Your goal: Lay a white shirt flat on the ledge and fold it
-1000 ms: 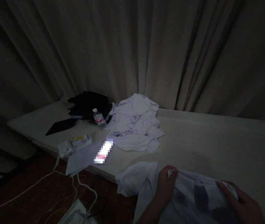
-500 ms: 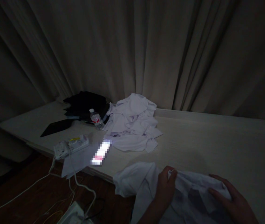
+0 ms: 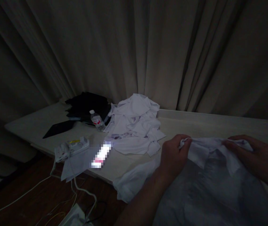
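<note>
- the left hand (image 3: 173,153) is pinching one end of a pale garment's (image 3: 209,185) upper edge, thumb against fingers, right of and nearer than the white cloth pile (image 3: 134,122).
- the right hand (image 3: 258,153) is pinching that edge further right of the pile, so the stretch between is running fairly taut.
- the garment is hanging below both hands, nearer than the pile and to its right; i'd say the two grips are sharing its weight and keeping it from bunching.
- the pile is lying loose on the desk (image 3: 206,128), probably back there to leave working room.
- left of the pile, a bottle (image 3: 97,121) is standing beside a black stack (image 3: 86,103), likely parked out of the way.
</note>
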Demonstrator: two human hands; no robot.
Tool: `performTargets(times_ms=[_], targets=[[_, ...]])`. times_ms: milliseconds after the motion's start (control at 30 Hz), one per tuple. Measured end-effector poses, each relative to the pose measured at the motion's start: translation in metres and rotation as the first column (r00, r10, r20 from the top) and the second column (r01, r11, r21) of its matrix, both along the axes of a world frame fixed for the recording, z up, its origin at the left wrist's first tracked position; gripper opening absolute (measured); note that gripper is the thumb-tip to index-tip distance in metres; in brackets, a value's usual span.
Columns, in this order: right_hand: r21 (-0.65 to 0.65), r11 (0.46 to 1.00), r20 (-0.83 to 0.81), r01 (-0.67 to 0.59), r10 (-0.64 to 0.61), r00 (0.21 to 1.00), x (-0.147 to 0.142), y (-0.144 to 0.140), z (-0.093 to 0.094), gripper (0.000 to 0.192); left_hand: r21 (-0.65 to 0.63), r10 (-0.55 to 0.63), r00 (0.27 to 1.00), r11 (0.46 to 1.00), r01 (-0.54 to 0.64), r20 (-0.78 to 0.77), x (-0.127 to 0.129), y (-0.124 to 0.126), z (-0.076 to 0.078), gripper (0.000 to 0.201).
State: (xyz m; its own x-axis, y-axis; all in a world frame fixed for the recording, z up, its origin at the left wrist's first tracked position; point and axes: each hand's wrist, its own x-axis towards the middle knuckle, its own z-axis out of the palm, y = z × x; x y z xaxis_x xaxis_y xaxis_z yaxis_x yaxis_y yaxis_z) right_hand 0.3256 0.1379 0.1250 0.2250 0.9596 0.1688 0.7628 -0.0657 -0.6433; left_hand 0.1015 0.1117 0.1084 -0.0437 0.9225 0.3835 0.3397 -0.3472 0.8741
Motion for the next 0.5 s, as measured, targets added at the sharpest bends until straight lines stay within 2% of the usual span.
performTargets(times_ms=[67, 133, 200, 233, 300, 367, 433, 500], targets=[[0.099, 0.995, 0.051, 0.017, -0.022, 0.998, -0.003, 0.027, 0.015, 0.047, 0.102, 0.051, 0.994, 0.994, -0.041, -0.097, 0.004, 0.03, 0.016, 0.032], [0.182, 0.983, 0.105, 0.024, -0.044, 0.994, -0.006, 0.057, 0.016, 0.05, 0.17, 0.138, 0.967, 0.98, -0.102, -0.216, 0.009, 0.062, 0.023, 0.034], [0.211, 0.977, 0.177, -0.003, -0.035, 0.984, -0.007, 0.082, 0.002, 0.063, 0.224, 0.243, 0.913, 0.959, -0.175, -0.326, 0.015, 0.082, 0.016, 0.041], [0.222, 0.974, 0.212, -0.039, -0.009, 0.977, -0.005, 0.09, -0.01, 0.074, 0.249, 0.282, 0.883, 0.948, -0.196, -0.377, 0.017, 0.085, 0.006, 0.048], [0.274, 0.957, 0.268, -0.098, 0.022, 0.963, 0.003, 0.093, -0.045, 0.083, 0.263, 0.272, 0.828, 0.952, -0.157, -0.49, 0.021, 0.074, -0.027, 0.052], [0.286, 0.95, 0.286, -0.127, 0.042, 0.957, 0.021, 0.076, -0.088, 0.073, 0.187, 0.137, 0.77, 0.982, -0.024, -0.622, 0.022, 0.049, -0.075, 0.047], [0.183, 0.974, 0.286, -0.134, 0.077, 0.955, 0.047, 0.045, -0.133, 0.068, 0.061, 0.051, 0.702, 0.998, -0.011, -0.711, 0.019, 0.02, -0.128, 0.046], [0.034, 0.997, 0.254, -0.07, 0.059, 0.966, 0.077, 0.005, -0.17, 0.065, -0.047, -0.052, 0.634, 0.999, 0.026, -0.771, 0.014, -0.002, -0.174, 0.05]])
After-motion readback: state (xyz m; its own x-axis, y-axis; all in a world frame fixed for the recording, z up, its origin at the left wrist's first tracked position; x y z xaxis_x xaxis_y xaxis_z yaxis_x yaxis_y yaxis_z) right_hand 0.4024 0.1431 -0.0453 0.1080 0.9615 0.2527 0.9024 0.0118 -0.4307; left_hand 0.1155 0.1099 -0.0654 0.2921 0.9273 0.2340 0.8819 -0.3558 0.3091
